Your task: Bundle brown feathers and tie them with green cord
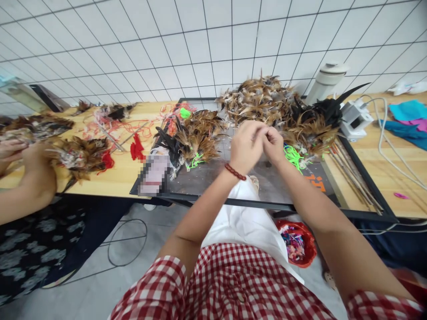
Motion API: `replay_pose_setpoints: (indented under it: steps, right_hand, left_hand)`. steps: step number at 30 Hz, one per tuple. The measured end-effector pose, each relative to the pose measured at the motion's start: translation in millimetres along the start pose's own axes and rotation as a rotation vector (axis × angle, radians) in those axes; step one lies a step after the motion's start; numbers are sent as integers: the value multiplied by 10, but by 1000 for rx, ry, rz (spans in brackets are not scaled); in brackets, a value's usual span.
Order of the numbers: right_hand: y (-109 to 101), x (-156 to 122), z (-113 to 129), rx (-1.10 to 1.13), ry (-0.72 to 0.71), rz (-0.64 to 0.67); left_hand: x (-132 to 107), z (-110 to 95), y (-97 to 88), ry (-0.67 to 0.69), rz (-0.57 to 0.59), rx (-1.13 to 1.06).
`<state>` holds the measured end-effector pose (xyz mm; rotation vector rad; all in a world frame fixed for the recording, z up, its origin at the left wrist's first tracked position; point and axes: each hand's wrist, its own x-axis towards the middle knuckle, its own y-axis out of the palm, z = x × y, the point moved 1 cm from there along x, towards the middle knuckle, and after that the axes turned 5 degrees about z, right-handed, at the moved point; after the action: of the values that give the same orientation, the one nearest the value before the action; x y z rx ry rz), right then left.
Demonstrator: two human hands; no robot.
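Note:
My left hand (247, 144) and my right hand (272, 146) meet over the dark-framed glass panel, fingertips pinched together. Whatever they hold is too small or too hidden to make out. Behind them rises a big heap of brown feathers (256, 100). To the left lies a smaller pile of brown and black feathers (200, 133) with bright green string on it. Close to my right hand is a tangle of green string (293, 156), beside more brown feathers (310, 133) and some long black feathers (328, 109).
A white bottle (327, 82) and a white power adapter (356, 119) with a cable stand at the right. Thin sticks (356, 178) lie on the panel's right side. At the left, a co-worker's arm (36, 173) reaches to feathers. Below is a red basket (308, 258) of scraps.

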<state>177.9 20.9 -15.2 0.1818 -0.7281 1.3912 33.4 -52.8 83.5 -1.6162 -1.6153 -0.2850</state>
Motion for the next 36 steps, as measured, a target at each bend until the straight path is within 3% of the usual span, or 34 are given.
replay_pose_setpoints:
  steps: [2, 6, 11, 16, 20, 22, 26, 30, 33, 36]
  right_hand:
    - [0, 4, 65, -8, -32, -58]
    - [20, 13, 126, -11, -54, -89]
    - [16, 4, 88, -14, -32, -119]
    - [25, -21, 120, -65, -39, -57]
    - [62, -43, 154, -70, -74, -4]
    - [66, -46, 168, -76, -77, 8]
    - [19, -49, 183, -162, -27, 23]
    - [-15, -91, 152, -469, -9, 222]
    - [-9, -113, 111, -596, 39, 342]
    - [-4, -97, 118, -495, 49, 281]
  left_hand:
    - [185, 353, -67, -171, -26, -31]
    - [286, 693, 101, -355, 252, -166]
    - [189, 814, 328, -545, 402, -538]
    - [114, 864, 267, -738, 424, -786]
    - [40, 936, 206, -800, 476, -790]
    - [18, 968, 182, -790, 429, -725]
    - [50, 979, 104, -795, 180, -688]
    - [111, 955, 29, -891, -29, -802]
    - [127, 940, 11, -944, -77, -874]
    - [119, 932, 15, -978, -58, -917]
